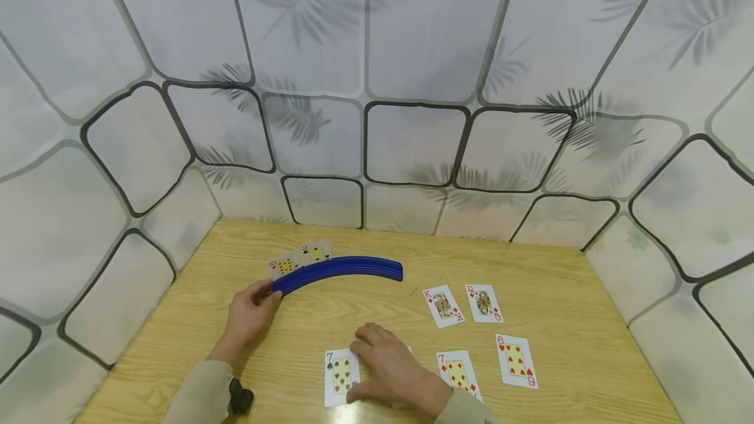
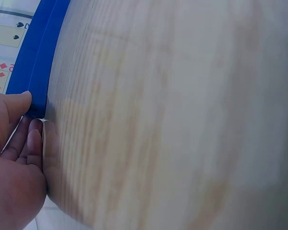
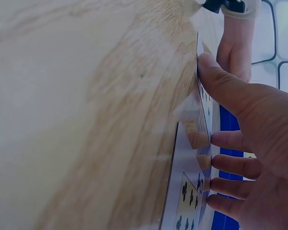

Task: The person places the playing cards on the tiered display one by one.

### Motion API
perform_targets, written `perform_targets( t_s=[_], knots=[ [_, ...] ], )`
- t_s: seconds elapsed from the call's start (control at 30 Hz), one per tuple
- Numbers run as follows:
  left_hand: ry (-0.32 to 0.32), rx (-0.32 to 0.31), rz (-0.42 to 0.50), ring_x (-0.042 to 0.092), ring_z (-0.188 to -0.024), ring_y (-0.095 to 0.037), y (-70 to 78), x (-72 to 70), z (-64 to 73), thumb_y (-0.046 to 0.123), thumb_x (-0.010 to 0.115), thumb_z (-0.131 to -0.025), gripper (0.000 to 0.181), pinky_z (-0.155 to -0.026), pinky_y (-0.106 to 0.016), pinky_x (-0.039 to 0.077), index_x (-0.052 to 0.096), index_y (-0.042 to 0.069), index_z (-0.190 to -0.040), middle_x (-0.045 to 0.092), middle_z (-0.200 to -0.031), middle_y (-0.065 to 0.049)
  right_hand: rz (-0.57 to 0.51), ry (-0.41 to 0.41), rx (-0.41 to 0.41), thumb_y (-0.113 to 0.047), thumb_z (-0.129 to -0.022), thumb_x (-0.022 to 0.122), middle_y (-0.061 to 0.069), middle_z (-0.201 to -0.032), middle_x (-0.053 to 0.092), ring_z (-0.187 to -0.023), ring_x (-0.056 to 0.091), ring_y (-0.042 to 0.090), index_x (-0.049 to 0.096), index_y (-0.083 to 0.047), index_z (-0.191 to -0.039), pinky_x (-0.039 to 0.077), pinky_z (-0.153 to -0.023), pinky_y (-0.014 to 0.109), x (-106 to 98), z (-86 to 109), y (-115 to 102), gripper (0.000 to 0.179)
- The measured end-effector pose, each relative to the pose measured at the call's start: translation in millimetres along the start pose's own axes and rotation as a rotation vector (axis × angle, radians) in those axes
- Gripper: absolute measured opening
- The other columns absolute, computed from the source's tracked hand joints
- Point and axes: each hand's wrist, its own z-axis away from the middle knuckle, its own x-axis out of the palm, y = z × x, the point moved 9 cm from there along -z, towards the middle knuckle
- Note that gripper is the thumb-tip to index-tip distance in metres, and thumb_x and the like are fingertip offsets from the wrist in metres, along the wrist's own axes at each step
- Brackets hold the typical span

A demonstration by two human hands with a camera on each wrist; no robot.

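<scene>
A curved blue card holder [image 1: 338, 267] lies on the left part of the table. Two playing cards stand in it: a ten of diamonds [image 1: 285, 265] and a spade card [image 1: 317, 252]. The left hand [image 1: 250, 316] pinches the holder's near left end, thumb [image 2: 20, 103] on its front face and fingers beneath and behind. Over the front of the table, the right hand [image 1: 391, 365] spreads its fingers, with thumb and fingertips at the right side of a seven of spades [image 1: 340, 378]. Below this hand lies a club card [image 3: 185, 196], mostly hidden in the head view.
To the right lie a king of diamonds [image 1: 443, 306], a red queen [image 1: 484, 303], a seven of diamonds [image 1: 459, 371] and a six of hearts [image 1: 516, 361], all face up. Patterned walls [image 1: 418, 142] enclose the wooden table [image 1: 565, 293] at the back and sides.
</scene>
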Motion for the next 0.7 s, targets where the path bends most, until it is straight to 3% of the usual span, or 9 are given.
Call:
perform_targets(
  t_s=[0.3, 0.7],
  knots=[
    [0.006, 0.015, 0.003, 0.068, -0.109, -0.032, 2.2, -0.2, 0.3, 0.011, 0.068, -0.103, 0.042, -0.081, -0.017, 0.05, 0.061, -0.009, -0.139, 0.071, -0.124, -0.028, -0.008, 0.026, 0.025, -0.071, -0.069, 0.085, 0.009, -0.147, 0.059, -0.141, 0.054, 0.029, 0.067, -0.007, -0.135, 0.044, -0.119, 0.043, -2.6, -2.1, 0.0, 0.094],
    [0.001, 0.008, 0.001, 0.068, -0.111, -0.034, 2.4, -0.3, 0.4, 0.011, 0.068, -0.103, 0.042, -0.082, -0.016, 0.05, 0.061, -0.009, -0.139, 0.071, -0.126, -0.029, -0.044, 0.012, 0.038, -0.065, -0.063, 0.092, 0.008, -0.142, 0.061, -0.135, 0.056, 0.025, 0.07, -0.007, -0.126, 0.048, -0.115, 0.037, -9.3, -6.1, -2.4, 0.088]
  ],
)
